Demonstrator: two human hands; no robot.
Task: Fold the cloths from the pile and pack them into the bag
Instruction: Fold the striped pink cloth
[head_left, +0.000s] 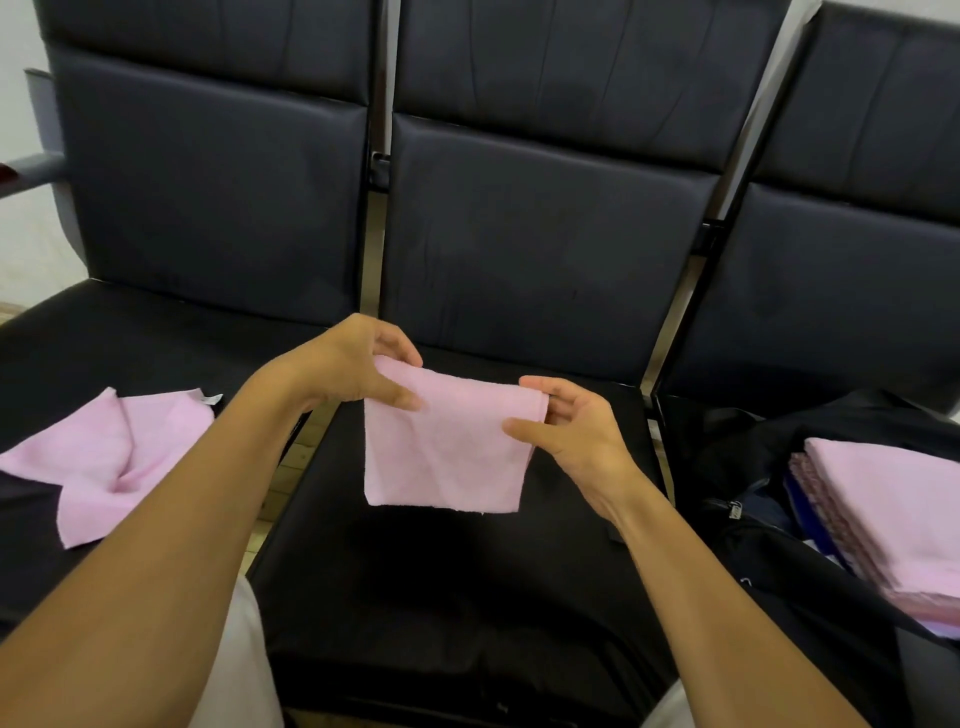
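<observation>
Two hands hold one pink cloth (447, 447) above the middle seat (467, 571): left hand (343, 369) and right hand (576, 426) each pinch a top corner. Loose cloths (114, 457) lie left; folded stack (883, 509) sits right, apparently inside the dark bag (769, 551).

Folded pink cloth (447, 441) hangs mid-frame; loose pink cloth (109, 457) lies crumpled at left — folded stack (883, 509) in black bag (753, 561), lower right.

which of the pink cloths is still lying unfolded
The pink cloth on the left seat, spread out and rumpled. The held cloth is folded between both hands, and the stack in the bag is folded flat.
</observation>
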